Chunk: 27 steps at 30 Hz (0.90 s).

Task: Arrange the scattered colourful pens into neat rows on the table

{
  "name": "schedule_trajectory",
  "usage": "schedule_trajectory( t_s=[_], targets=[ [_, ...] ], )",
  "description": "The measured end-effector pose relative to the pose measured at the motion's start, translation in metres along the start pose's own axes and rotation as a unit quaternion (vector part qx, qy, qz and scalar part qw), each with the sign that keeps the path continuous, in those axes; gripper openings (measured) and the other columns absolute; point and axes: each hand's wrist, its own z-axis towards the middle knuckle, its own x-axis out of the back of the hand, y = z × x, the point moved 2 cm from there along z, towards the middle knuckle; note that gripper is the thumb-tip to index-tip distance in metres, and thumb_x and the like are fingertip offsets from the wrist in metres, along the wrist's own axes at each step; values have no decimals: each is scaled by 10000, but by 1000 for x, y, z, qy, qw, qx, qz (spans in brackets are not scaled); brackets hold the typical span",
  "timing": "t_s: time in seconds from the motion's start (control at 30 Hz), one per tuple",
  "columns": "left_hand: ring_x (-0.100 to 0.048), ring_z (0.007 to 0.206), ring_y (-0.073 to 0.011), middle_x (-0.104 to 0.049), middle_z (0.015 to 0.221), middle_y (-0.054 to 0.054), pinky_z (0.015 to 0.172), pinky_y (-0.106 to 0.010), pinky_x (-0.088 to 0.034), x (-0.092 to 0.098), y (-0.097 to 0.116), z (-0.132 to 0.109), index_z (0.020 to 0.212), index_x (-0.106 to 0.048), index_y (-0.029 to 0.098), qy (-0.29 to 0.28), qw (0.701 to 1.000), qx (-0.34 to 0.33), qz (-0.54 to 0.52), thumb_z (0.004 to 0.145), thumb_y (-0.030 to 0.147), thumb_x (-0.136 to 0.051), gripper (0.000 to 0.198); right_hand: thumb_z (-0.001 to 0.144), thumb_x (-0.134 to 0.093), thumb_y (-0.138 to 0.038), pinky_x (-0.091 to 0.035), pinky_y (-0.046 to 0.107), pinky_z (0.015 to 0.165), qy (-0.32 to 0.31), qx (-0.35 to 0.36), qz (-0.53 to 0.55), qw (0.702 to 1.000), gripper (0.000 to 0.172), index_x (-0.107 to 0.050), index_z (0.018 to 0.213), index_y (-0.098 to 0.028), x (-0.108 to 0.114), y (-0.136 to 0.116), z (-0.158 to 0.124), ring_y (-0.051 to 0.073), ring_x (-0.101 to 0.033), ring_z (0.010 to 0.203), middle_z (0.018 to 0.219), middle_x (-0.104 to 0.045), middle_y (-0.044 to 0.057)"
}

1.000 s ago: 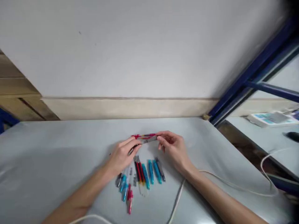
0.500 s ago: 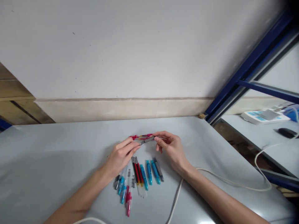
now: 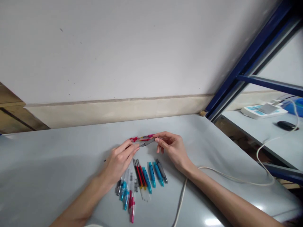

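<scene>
Fingers on the right hand [image 3: 171,149] pinch a slim grey pen [image 3: 147,142] by one end, from where I sit, and the left hand [image 3: 119,162] closes narrowly on its other end. Just beyond, at twelve o'clock, I see a thin red-and-yellow strip [image 3: 141,138]; I cannot tell whether the pen touches it. At six o'clock, a fan of clear, black, red and teal plastic pens [image 3: 142,184] lies on the pale grey worktop [image 3: 59,157], with a white cable [image 3: 182,198] at four o'clock.

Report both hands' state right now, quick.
Left hand: closed, fingers on the left end of a grey pen.
Right hand: closed, fingers pinching the right end of the grey pen.
</scene>
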Motion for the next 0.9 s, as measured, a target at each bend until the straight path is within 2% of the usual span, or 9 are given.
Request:
schedule_trajectory(
  t_s=[0.2,0.33,0.4,0.47,0.57,0.63,0.73,0.8,0.9],
  targets=[
    [-687,802,-124,-648,952,-26,745,-246,-572,1,1,0,1150,-662,206,-4,1000,-1,0,1044,224,-486,207,838,-752,-450,-451,248,489,-21,-7,-23,999,312,-735,903,-145,-2,1,-4,127,-581,484,637,-674,25],
    [-713,970,-177,-684,1103,-56,852,-308,-606,4,5,3,1329,-570,225,-4,999,13,36,1049,262,-474,298,873,-719,-468,-447,245,474,-42,-4,-42,998,311,-688,826,-162,-4,2,-8,131,-567,505,648,-661,21],
    [-716,984,-196,-678,1152,-74,858,-336,-619,3,7,4,1399,-514,221,-25,997,10,73,1046,276,-474,359,898,-706,-400,-486,256,517,-44,41,-66,996,224,-701,874,-177,-6,1,-12,153,-618,583,719,-690,32],
    [-712,981,-213,-668,1155,-88,852,-361,-628,-1,10,5,1439,-473,207,-54,993,-11,108,1042,246,-461,399,919,-687,-300,-544,286,643,-69,127,-110,983,108,-731,933,-202,-9,-4,-18,184,-685,745,866,-736,54],
    [-660,1110,-249,-648,1184,-112,941,-417,-605,-5,15,4,1507,-390,186,-89,986,-55,127,1001,111,-413,512,950,-620,-182,-560,339,849,-119,237,-159,951,153,-760,981,-234,-16,-9,-26,213,-706,957,1033,-756,67],
    [-602,1205,-261,-625,1234,-126,1015,-443,-566,-5,17,4,1555,-315,177,-104,984,-70,127,939,6,-367,641,955,-602,-157,-563,351,864,-109,249,-168,947,188,-765,994,-243,-17,-10,-28,217,-713,952,1022,-764,64],
    [-571,1241,-258,-597,1302,-139,1023,-442,-552,0,17,4,1592,-233,170,-103,980,-89,145,882,-77,-303,755,946,-645,-205,-571,352,785,-60,220,-175,958,130,-767,975,-239,-15,-9,-25,213,-719,818,916,-774,56],
    [-590,1215,-250,-607,1300,-145,974,-419,-568,5,15,5,1581,-252,159,-86,977,-108,164,899,-73,-294,721,943,-665,-248,-568,346,745,-38,204,-174,963,108,-765,984,-235,-13,-9,-24,207,-711,771,902,-776,57],
    [-670,986,-230,-688,1078,-110,805,-369,-582,12,11,6,1363,-518,132,-41,970,-122,207,992,59,-396,397,946,-665,-269,-554,326,714,-26,204,-166,964,106,-759,986,-239,-12,-9,-24,198,-703,783,929,-771,54]
  ],
)
